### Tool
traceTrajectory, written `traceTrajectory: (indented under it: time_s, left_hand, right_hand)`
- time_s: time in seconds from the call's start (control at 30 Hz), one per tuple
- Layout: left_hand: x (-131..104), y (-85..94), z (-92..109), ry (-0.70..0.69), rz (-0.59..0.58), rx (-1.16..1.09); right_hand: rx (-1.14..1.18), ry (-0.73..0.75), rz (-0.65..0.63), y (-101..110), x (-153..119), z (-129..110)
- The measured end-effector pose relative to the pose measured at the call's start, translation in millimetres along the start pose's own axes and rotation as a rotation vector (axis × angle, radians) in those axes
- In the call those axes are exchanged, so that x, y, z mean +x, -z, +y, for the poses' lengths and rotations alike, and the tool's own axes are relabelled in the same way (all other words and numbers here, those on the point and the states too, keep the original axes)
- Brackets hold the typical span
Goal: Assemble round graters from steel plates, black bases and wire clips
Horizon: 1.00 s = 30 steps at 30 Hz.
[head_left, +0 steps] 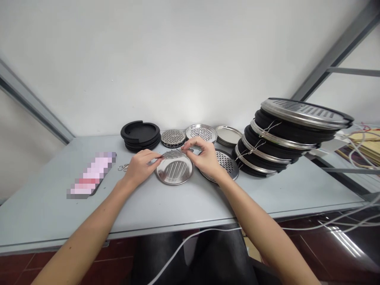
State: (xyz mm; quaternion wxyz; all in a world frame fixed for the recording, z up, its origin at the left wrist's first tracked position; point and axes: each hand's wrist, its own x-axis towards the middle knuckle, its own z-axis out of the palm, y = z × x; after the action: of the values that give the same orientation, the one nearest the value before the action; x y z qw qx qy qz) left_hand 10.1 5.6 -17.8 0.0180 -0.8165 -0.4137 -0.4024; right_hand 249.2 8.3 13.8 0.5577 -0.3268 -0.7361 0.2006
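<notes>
Between my two hands a round perforated metal grater disc (173, 154) is held tilted by its edges. My left hand (141, 164) pinches its left edge between thumb and fingers. On the other side, my right hand (202, 156) pinches the right edge with thumb and index finger. Just under the disc a shiny round metal dish (175, 171) lies on the table. Right of it, partly covered by my right wrist, is a stack of slotted grater discs (227, 164). Small metal wire clips (123, 168) lie beside my left hand.
Along the back stand stacked black rings (140, 134), rough grater discs (173, 137), a rimmed tray with a slotted disc (202, 132) and shallow metal lids (229, 134). A tall leaning stack of assembled graters (276, 138) rises at right. A blurred phone-like object (92, 176) lies left.
</notes>
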Motion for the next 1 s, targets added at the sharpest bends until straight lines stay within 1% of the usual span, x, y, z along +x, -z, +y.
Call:
traceTrajectory:
  time_s: [0.1,0.17,0.23,0.3,0.33,0.43,0.53,0.63,0.73,0.8,0.87,0.93,1.0]
  left_hand:
    - [1.1,2.2,1.3,-0.03,0.048,-0.002]
    - [1.6,3.9,1.0,-0.071,0.085,0.016]
    - [1.8,5.5,0.5,-0.118,0.11,0.042]
    - [1.5,6.8,0.4,-0.157,0.122,0.064]
    - [1.2,7.3,0.5,-0.172,0.131,0.074]
    - [0.0,8.9,1.1,-0.21,0.172,0.089]
    - [-1.3,11.4,0.8,-0.242,0.227,0.095]
    - [-2.0,13.9,-0.8,-0.275,0.266,0.099]
    - [-1.8,15.2,-3.2,-0.325,0.284,0.091]
    - [-1.5,15.5,-4.2,-0.349,0.285,0.086]
    - [-1.0,15.5,-4.3,-0.344,0.265,0.088]
    - [-0.6,15.5,-3.2,-0.3,0.233,0.095]
    - [0.1,15.4,-1.7,-0.211,0.168,0.093]
  right_hand:
    - [-0.001,0.001,0.022,-1.2,-0.3,-0.5]
    - [-0.002,-0.012,0.093,-1.3,0.6,2.0]
    - [0.002,-0.06,0.176,0.2,2.6,7.3]
    - [0.004,-0.137,0.207,3.0,5.1,14.9]
    - [-0.001,-0.172,0.196,4.6,6.1,19.0]
    - [0.001,-0.252,0.104,8.0,7.6,30.5]
    - [0.058,-0.321,0.039,8.0,6.9,37.6]
    - [0.206,-0.466,-0.012,7.3,6.9,37.9]
    - [0.331,-0.597,-0.072,8.4,8.4,32.2]
    - [0.368,-0.621,-0.085,10.2,9.6,27.8]
    - [0.395,-0.634,-0.084,12.2,10.4,24.6]
    - [0.426,-0.66,-0.08,14.4,10.7,23.1]
    - [0.445,-0.685,-0.071,16.5,10.7,23.3]
